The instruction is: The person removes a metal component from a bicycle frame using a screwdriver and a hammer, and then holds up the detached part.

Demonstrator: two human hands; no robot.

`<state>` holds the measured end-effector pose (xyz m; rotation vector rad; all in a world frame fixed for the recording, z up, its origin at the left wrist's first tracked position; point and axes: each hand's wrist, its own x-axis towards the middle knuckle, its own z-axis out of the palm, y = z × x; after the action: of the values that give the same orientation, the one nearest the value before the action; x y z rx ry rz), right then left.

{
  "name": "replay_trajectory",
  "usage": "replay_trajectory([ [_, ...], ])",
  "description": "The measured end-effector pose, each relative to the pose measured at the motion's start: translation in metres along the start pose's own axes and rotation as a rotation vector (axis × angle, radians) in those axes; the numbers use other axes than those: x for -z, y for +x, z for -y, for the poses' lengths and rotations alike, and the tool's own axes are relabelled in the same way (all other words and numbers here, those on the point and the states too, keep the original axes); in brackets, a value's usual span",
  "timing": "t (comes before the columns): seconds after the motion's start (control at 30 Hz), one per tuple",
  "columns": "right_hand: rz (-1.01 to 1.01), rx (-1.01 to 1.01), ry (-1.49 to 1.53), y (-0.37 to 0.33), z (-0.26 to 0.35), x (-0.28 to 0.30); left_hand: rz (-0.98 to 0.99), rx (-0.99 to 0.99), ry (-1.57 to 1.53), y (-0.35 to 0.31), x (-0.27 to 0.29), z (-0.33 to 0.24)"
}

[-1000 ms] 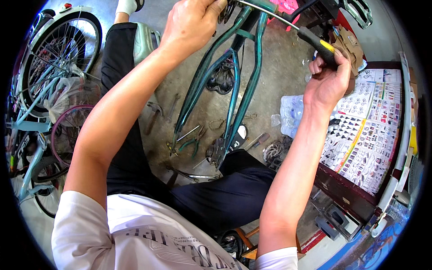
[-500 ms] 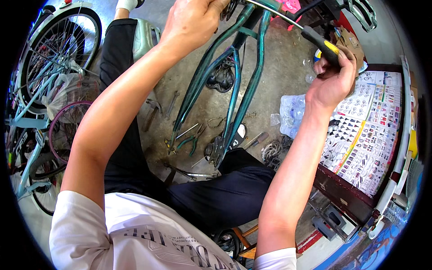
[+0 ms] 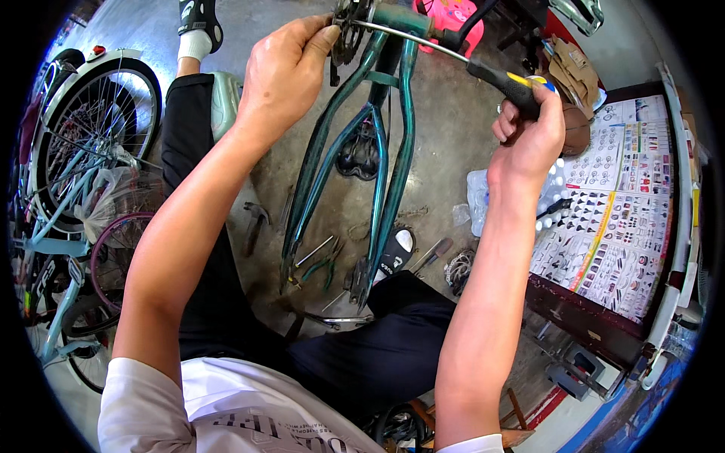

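Observation:
A green bicycle frame [image 3: 405, 98] stands before me, its thin rear tubes pointing toward me. At its far end is a dark chainring [image 3: 349, 38] beside the bottom bracket tube. My left hand [image 3: 287, 75] is closed, with thumb and fingers pinching the chainring's left edge. A screwdriver [image 3: 491, 75] with a black and yellow handle and a long metal shaft is in my right hand [image 3: 532, 140], fingers wrapped round the handle. Its shaft crosses over the frame, and the tip reaches the chainring near my left fingers. The exact contact of the tip is too small to tell.
On the floor lie a hammer [image 3: 255, 226], green-handled pliers [image 3: 330, 266] and a chain [image 3: 408, 214]. Bicycles with a white-rimmed wheel [image 3: 106, 124] stand at left. A table with a printed parts sheet [image 3: 604, 219] is at right. A pink stool [image 3: 457, 23] stands at the back.
The view has shifted, bringing the chainring and my left fingers into sight. My right hand with the screwdriver appears lower and further left. Both hands keep their hold.

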<state>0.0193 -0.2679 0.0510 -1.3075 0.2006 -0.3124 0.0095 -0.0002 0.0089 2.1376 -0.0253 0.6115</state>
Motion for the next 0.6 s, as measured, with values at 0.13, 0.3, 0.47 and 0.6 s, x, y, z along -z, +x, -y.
replay_trajectory([
  [0.13, -0.019, -0.018, -0.001, -0.002, 0.000, -0.001, 0.009, -0.029, 0.043, 0.000, 0.001, 0.004],
  [0.3, 0.007, -0.054, -0.057, -0.005, 0.003, 0.001, 0.068, 0.092, -0.016, -0.001, 0.004, -0.006],
  [0.47, -0.036, -0.030, -0.011, -0.003, 0.004, -0.001, 0.064, 0.104, -0.029, -0.001, 0.004, -0.006],
  [0.6, -0.033, -0.029, 0.008, 0.000, 0.001, -0.002, 0.073, 0.101, -0.004, 0.000, 0.005, -0.006],
])
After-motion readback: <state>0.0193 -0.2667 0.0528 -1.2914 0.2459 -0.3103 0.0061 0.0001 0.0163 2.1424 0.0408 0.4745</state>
